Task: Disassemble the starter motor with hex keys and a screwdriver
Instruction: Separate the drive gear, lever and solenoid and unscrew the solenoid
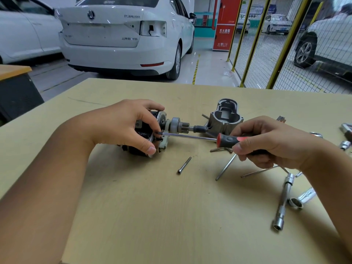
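Disassembly looks partway: nose housing (pixel 225 116) and one bolt (pixel 184 165) lie loose on the bench (pixel 133 206). Our left hand (pixel 123 122) grips the starter motor (pixel 152 130); our right hand (pixel 270 141) holds the screwdriver (pixel 202 137), tip at its faceplate.

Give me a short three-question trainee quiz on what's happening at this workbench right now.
1. Which hand holds the screwdriver?
2. True or false: the aluminium housing is still fitted over the pinion gear.
3. The loose bolt lies: A) on the table, B) inside the housing, C) in the left hand.

Key: 1. The right hand. 2. False; it stands apart behind the gear. 3. A.
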`<state>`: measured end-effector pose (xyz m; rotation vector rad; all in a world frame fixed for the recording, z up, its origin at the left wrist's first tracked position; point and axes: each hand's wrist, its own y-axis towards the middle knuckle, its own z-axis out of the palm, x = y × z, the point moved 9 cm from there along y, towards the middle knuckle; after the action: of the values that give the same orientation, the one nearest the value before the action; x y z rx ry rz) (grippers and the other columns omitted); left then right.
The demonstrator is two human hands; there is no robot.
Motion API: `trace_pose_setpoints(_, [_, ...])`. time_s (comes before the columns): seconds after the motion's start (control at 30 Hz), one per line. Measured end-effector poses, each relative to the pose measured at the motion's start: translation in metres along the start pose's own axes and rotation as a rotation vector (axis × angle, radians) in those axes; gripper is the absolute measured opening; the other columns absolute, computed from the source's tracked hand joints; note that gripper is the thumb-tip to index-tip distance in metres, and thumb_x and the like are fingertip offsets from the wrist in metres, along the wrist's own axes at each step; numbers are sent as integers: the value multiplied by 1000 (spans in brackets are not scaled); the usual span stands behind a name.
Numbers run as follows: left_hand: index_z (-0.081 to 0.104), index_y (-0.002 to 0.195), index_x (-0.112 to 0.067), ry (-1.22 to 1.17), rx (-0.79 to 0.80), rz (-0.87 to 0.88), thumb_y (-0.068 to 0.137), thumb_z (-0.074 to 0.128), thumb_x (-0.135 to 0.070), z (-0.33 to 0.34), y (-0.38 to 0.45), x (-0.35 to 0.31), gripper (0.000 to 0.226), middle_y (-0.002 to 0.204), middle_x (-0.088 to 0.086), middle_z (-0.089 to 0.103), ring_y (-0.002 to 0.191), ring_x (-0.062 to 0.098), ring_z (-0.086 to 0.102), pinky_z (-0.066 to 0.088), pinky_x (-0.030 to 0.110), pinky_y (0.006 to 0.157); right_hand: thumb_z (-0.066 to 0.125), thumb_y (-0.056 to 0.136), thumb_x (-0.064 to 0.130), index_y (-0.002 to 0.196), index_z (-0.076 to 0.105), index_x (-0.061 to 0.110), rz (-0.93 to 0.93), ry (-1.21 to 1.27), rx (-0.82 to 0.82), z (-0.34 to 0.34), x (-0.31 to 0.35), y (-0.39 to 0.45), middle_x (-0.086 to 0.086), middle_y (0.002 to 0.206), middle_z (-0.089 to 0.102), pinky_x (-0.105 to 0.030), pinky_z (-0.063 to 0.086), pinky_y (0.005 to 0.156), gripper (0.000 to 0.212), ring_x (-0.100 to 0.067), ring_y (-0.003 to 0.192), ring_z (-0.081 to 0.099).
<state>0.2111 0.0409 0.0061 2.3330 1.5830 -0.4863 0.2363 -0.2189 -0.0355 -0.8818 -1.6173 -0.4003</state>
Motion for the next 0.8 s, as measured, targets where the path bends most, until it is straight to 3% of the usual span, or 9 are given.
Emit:
trace_pose_setpoints(0.17, [77,92,-50,2,21,11,64,95,-49,2,0,-2,33,151,-26,40,141,0,36,37,35,115,80,69,11,81,69,1,48,-39,-23,-1,-6,1,-23,69,59,-19,32,43,20,-16,39,35])
trace_pose_setpoints(0.43, [76,91,-52,-2,15,7,56,86,-61,2,-1,-3,38,150,-29,40,140,-3,37,38,33,114,79,70,11,78,70,5,42,-29,-20,-1,-6,1,-22,69,59,-18,32,42,13,-16,40,35])
trace_pose_setpoints(0.6, [76,89,-52,1,-7,22,68,76,-61,2,0,-6,23,149,-27,42,139,-3,39,39,34,114,78,70,11,78,71,5,35,-28,-20,-1,-6,3,-22,69,58,-19,31,43,12,-16,40,34])
trace_pose_setpoints(0.7, [76,85,-49,42,-36,15,83,71,-48,5,4,-10,6,149,-21,45,137,1,43,39,33,112,78,71,10,78,71,6,26,-21,-18,1,-6,4,-22,69,58,-19,30,43,11,-16,41,34])
trace_pose_setpoints(0.8, [76,81,-44,87,-39,2,90,72,-33,6,5,-12,15,150,-15,45,135,6,45,39,34,111,78,70,11,79,71,6,22,-25,-23,0,-6,4,-22,69,58,-19,30,43,12,-17,42,33])
